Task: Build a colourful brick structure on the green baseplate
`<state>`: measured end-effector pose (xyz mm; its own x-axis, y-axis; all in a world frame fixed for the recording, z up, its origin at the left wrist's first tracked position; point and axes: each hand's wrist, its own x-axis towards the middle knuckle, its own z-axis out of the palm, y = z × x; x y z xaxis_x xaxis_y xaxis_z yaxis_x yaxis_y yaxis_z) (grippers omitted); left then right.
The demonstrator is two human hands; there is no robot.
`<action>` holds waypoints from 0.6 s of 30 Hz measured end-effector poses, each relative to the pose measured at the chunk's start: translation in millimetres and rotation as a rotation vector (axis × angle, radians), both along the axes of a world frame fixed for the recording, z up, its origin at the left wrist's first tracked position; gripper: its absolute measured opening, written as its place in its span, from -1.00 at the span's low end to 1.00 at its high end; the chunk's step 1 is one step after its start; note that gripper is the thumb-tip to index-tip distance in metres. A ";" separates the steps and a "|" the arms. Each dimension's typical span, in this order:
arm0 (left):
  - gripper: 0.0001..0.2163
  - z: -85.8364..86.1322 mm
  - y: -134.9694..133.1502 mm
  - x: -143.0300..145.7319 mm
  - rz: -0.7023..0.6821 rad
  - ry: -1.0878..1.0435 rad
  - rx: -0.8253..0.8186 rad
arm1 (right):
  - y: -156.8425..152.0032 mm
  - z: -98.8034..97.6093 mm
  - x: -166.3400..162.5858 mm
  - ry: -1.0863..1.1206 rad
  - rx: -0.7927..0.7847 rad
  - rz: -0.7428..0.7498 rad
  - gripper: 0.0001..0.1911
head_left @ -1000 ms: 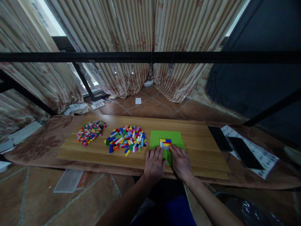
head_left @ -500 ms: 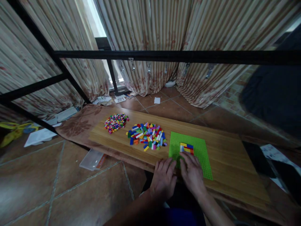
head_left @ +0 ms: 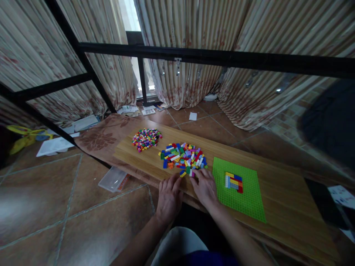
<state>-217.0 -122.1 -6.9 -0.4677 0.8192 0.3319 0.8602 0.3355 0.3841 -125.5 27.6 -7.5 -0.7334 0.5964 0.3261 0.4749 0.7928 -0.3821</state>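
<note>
My right hand (head_left: 205, 186) is at the front right edge of a pile of mixed toy building bricks (head_left: 181, 156). Its thumb and index finger close round a small pink brick (head_left: 192, 173) there. At the board's front edge rests my left hand (head_left: 169, 195), its fingers loosely bent and slightly apart, with nothing visible in them. A green studded baseplate (head_left: 242, 207) lies to the right of my right hand. On the baseplate sits a flat block of joined bricks (head_left: 233, 182) in yellow, blue, red, white and light blue.
A heap of smaller colourful pieces (head_left: 146, 139) lies left of the brick pile on the wooden board (head_left: 288, 207). A brown cloth (head_left: 97, 135) extends under the board. On the floor stands a clear plastic box (head_left: 113, 179). A black metal rail (head_left: 194, 53) crosses before striped curtains.
My right hand has left the joined bricks on the baseplate and moved left to the brick pile. My left hand has shifted left along the board's edge. The view has turned slightly left.
</note>
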 end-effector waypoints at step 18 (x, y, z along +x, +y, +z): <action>-0.62 3.5 9.2 -7.6 0.029 -0.054 0.041 | -1.8 4.5 -9.9 -0.013 -0.073 -0.041 -0.79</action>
<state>-224.6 -112.9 -3.4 -0.5096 0.7911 0.3383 0.8278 0.3435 0.4437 -135.4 25.8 -3.0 -0.7114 0.6481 0.2718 0.5119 0.7428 -0.4315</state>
